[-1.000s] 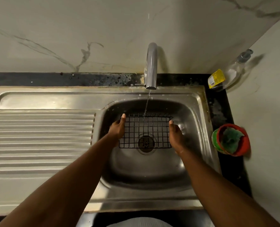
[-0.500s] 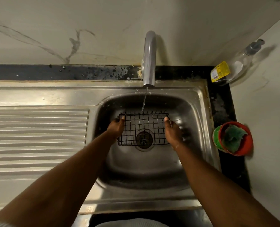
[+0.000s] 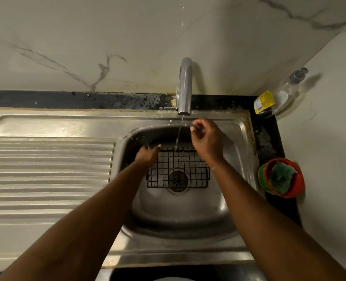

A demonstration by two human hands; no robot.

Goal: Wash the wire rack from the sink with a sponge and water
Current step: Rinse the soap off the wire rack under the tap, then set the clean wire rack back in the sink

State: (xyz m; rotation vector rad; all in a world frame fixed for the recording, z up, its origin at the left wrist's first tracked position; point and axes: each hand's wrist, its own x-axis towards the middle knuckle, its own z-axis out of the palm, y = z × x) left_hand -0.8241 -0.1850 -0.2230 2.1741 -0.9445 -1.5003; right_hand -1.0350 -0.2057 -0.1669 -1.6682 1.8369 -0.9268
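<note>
Steel sink [image 3: 46,122], black counter [image 3: 269,134], marble wall [image 3: 127,37]

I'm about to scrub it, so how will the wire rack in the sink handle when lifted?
Probably stiff: the wire rack shows an even, unbent grid. Likely light, since it is mostly open gaps. Water from the tap runs onto it, so the thin wires may be slippery in a wet grip.

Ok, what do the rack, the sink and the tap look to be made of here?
The rack: thin metal wire, seemingly coated matte black; fine dark rods in a grid, no shine.
The sink: stainless steel, brushed finish; grey sheen, pressed drain ridges, soft reflections.
The tap: polished metal, probably chrome-plated; bright mirror-like highlights along the spout.
</note>
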